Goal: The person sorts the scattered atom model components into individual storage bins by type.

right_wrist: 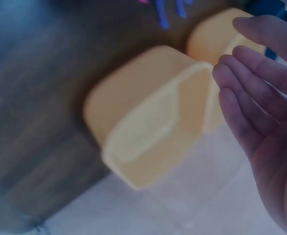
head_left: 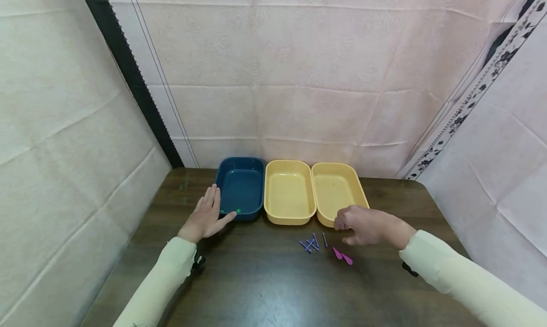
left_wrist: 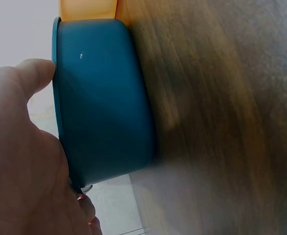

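My left hand (head_left: 208, 215) rests on the near left rim of the dark blue tray (head_left: 240, 188), fingers straight and thumb spread along the edge. Its thumb touches the blue tray's rim (left_wrist: 57, 103) in the left wrist view. Small green pieces (head_left: 238, 210) lie inside at the near end. My right hand (head_left: 365, 224) hovers by the near edge of the right yellow tray (head_left: 337, 182), fingers loosely bent. The right wrist view shows nothing between the thumb and fingers (right_wrist: 246, 93). Below and left of that hand lie several thin purple pegs (head_left: 310, 244) and two magenta teardrop pieces (head_left: 343, 256).
A middle yellow tray (head_left: 289, 191) stands between the blue tray and the right yellow one, all three in a row along the back of the brown wooden table (head_left: 265, 279). Pale cloth (head_left: 299, 80) hangs behind the table and on both sides.
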`<state>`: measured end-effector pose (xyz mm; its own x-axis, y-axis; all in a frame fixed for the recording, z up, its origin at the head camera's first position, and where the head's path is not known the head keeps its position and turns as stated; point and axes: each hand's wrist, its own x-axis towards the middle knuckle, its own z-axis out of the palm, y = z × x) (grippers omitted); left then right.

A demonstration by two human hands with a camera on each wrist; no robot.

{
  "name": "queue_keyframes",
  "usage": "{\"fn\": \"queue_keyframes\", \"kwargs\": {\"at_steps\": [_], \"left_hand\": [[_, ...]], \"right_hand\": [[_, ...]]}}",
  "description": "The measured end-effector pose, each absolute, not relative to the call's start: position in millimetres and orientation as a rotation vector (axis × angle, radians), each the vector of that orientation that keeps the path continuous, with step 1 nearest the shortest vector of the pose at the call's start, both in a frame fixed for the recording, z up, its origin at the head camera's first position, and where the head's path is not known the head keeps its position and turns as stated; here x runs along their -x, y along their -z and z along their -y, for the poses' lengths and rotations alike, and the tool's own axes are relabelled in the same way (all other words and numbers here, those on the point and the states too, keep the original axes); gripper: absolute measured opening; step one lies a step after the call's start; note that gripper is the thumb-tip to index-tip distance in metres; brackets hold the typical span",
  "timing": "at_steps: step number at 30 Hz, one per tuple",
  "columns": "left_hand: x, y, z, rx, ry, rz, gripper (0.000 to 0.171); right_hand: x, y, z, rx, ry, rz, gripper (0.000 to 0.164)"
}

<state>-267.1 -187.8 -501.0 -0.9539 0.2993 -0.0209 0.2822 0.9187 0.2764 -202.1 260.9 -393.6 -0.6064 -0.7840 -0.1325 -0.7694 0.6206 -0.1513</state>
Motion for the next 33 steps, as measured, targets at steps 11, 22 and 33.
{"fn": "queue_keyframes", "kwargs": {"at_steps": [11, 22, 33], "left_hand": [[266, 498, 188, -0.452, -0.401, -3.019, 0.102], [268, 503, 186, -0.429, -0.409, -3.023, 0.1], [268, 503, 187, -0.437, -0.392, -3.027, 0.102]], "right_hand": [[187, 445, -284, 1.188, 0.107, -2.571, 0.014], [181, 489, -299, 1.204, 0.324, -2.654, 0.017], [182, 504, -301, 1.08, 0.426, -2.706, 0.011]]}}
